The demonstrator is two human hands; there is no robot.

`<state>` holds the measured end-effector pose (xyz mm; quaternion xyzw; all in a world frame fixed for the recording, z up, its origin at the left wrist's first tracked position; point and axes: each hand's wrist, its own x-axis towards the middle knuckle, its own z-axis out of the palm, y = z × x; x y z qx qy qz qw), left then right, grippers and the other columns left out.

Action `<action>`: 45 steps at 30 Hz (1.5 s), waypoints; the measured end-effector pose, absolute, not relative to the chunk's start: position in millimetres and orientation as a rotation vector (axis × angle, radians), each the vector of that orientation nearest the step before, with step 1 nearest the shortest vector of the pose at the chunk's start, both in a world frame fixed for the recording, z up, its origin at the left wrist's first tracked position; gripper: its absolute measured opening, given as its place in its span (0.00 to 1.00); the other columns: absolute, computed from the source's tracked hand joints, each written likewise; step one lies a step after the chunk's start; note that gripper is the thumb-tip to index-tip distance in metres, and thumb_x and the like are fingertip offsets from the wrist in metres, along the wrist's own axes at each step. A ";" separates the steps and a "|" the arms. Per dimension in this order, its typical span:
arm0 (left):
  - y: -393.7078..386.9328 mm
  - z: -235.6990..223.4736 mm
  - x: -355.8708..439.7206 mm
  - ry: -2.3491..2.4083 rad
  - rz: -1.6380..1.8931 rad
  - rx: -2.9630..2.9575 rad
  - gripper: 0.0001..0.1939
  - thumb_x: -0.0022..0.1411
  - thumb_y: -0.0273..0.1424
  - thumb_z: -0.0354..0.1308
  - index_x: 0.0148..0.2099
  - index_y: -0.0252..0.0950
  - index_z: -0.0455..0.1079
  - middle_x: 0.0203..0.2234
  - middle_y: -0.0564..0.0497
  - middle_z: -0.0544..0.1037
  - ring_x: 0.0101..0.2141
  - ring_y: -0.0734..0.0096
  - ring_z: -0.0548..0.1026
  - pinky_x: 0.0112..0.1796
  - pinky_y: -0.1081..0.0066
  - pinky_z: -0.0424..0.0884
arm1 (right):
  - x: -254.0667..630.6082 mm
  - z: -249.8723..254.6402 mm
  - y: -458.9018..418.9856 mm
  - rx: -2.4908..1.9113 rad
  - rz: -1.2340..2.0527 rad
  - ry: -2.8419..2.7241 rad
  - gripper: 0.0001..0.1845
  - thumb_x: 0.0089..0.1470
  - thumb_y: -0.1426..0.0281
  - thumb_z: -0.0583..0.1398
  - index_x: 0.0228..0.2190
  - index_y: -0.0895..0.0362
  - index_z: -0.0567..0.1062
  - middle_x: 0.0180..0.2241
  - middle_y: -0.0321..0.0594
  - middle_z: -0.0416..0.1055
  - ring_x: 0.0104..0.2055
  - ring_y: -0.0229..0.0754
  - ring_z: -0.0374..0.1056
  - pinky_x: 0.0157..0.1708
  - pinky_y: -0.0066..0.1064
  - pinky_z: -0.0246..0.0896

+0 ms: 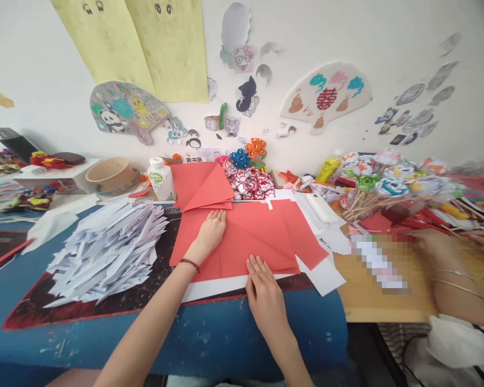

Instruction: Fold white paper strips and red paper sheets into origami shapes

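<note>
Several sheets of red paper [246, 231] lie overlapping on the blue table in front of me, with crease lines running across them. My left hand [210, 230] rests flat on the left part of the red paper, fingers stretched out toward its far edge. On the near edge of the same paper, my right hand [263, 282] lies flat with its fingers extended. White sheets [322, 274] stick out from under the red paper at the near edge and on the right. Behind, a folded red paper stack [204, 185] touches the far edge.
A large heap of folded white paper strips [108, 250] lies on the dark mat [28, 306] to the left. A white bottle [161, 180] and crafted flowers [252, 183] stand by the wall. At right, a co-worker's arm [455, 274] reaches over the wooden table [379, 309].
</note>
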<state>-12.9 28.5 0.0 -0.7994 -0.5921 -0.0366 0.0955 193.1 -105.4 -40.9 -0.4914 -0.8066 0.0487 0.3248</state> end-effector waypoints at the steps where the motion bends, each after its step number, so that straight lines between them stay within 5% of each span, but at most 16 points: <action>1: 28.1 -0.9 -13.1 -1.752 -0.119 -2.367 0.32 0.56 0.12 0.42 0.64 0.17 0.57 0.60 0.26 0.65 0.62 0.56 0.63 0.62 0.56 0.57 | 193.0 -40.6 -105.3 -1.292 0.121 -2.119 0.23 0.65 0.75 0.48 0.58 0.63 0.69 0.60 0.49 0.64 0.63 0.51 0.60 0.60 0.48 0.63; 12: -46.4 -2.9 -0.9 -1.537 -0.191 -2.550 0.35 0.56 0.13 0.40 0.67 0.25 0.56 0.63 0.36 0.62 0.65 0.65 0.57 0.63 0.58 0.57 | 191.9 -34.7 -106.1 -1.327 0.138 -2.102 0.24 0.65 0.76 0.47 0.59 0.61 0.68 0.60 0.47 0.65 0.64 0.48 0.59 0.61 0.47 0.61; 19: -105.1 2.9 31.5 -1.344 -0.103 -2.702 0.32 0.58 0.16 0.43 0.65 0.26 0.58 0.63 0.37 0.62 0.63 0.61 0.61 0.62 0.60 0.60 | 192.7 -36.8 -105.7 -1.306 0.132 -2.122 0.24 0.64 0.77 0.47 0.58 0.64 0.69 0.60 0.50 0.64 0.64 0.50 0.59 0.61 0.48 0.61; 34: 9.1 0.3 15.6 -1.597 -0.129 -2.454 0.28 0.61 0.14 0.41 0.63 0.24 0.60 0.59 0.33 0.68 0.59 0.61 0.68 0.59 0.62 0.63 | 192.2 -36.9 -106.1 -1.308 0.153 -2.079 0.24 0.65 0.75 0.47 0.58 0.61 0.69 0.60 0.47 0.65 0.63 0.50 0.60 0.60 0.48 0.62; 40: 36.0 -11.0 12.1 -1.710 -0.174 -2.312 0.28 0.61 0.14 0.40 0.63 0.17 0.58 0.58 0.22 0.66 0.61 0.54 0.64 0.59 0.54 0.63 | 192.8 -35.6 -105.9 -1.332 0.142 -2.138 0.24 0.65 0.76 0.47 0.57 0.65 0.69 0.60 0.49 0.64 0.64 0.51 0.59 0.61 0.47 0.62; 45: 15.7 -11.2 10.0 -1.649 -0.171 -2.332 0.29 0.63 0.16 0.38 0.65 0.19 0.56 0.61 0.26 0.62 0.64 0.55 0.59 0.60 0.54 0.61 | 192.0 -35.9 -106.1 -1.341 0.127 -2.117 0.24 0.64 0.76 0.47 0.57 0.63 0.70 0.60 0.48 0.64 0.63 0.50 0.60 0.60 0.48 0.63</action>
